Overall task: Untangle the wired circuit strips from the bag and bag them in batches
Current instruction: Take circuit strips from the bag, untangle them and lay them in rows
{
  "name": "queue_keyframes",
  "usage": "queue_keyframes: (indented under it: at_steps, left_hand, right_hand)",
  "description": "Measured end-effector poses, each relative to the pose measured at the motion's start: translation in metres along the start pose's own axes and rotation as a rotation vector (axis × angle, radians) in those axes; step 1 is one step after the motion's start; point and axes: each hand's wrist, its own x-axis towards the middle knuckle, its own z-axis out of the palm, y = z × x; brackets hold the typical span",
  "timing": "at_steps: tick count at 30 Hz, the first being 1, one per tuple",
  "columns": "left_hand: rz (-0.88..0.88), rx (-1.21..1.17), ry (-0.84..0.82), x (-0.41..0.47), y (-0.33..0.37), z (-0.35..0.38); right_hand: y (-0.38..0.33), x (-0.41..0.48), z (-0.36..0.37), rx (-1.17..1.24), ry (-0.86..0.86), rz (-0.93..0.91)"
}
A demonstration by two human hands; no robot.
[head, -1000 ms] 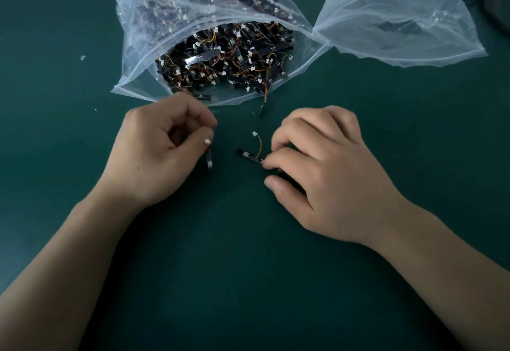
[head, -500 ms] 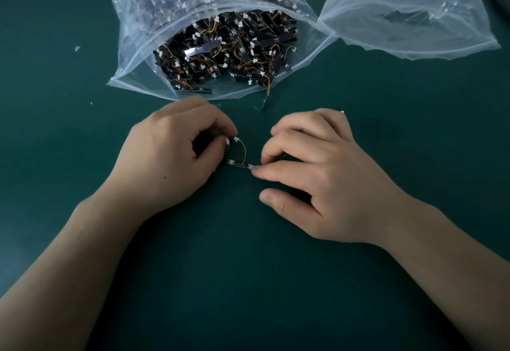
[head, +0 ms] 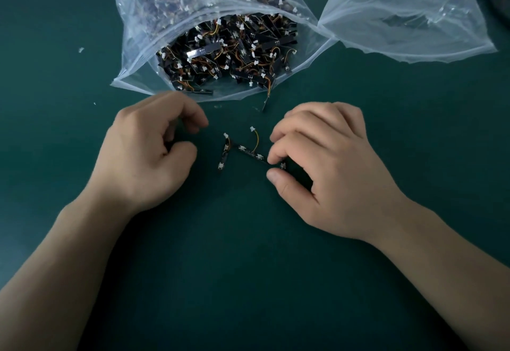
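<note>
A clear plastic bag (head: 154, 33) lies open at the top, full of tangled black circuit strips (head: 229, 52) with orange wires and white plugs. Two strips lie loose on the green mat between my hands. One short strip (head: 223, 157) lies nearly upright, free of both hands. The other strip (head: 249, 153) lies slanted with a curled orange wire, and my right hand (head: 331, 168) pinches its right end between forefinger and thumb. My left hand (head: 149, 154) rests to the left, fingers loosely curled and apart, holding nothing I can see.
A second clear bag (head: 408, 11) lies at the top right with a few dark strips inside. One strip's wire (head: 267, 96) pokes out of the full bag's mouth. Small white scraps (head: 80, 50) dot the mat at the left.
My left hand has let go of its strip and drawn back to the left. That strip now lies on the mat. My right hand has pulled its strip slightly right, apart from the other.
</note>
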Motion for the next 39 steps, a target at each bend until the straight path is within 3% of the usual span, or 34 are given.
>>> queue_keyframes:
  at_steps: [4,8,27,39]
  left_hand:
    - [0.071,0.043,-0.213,0.001,0.004,-0.004]
    - [0.105,0.064,-0.267,0.002,0.009,-0.004]
    - [0.131,0.107,-0.19,0.0,0.009,0.004]
    - [0.107,0.137,-0.148,0.0,0.01,0.006]
  right_hand:
    - [0.002,-0.001,0.0,-0.011,-0.048,0.01]
    - [0.0,0.0,0.001,-0.008,-0.093,-0.018]
    - [-0.002,0.001,-0.006,-0.015,-0.301,-0.078]
    - [-0.004,0.0,-0.003,-0.128,-0.232,-0.062]
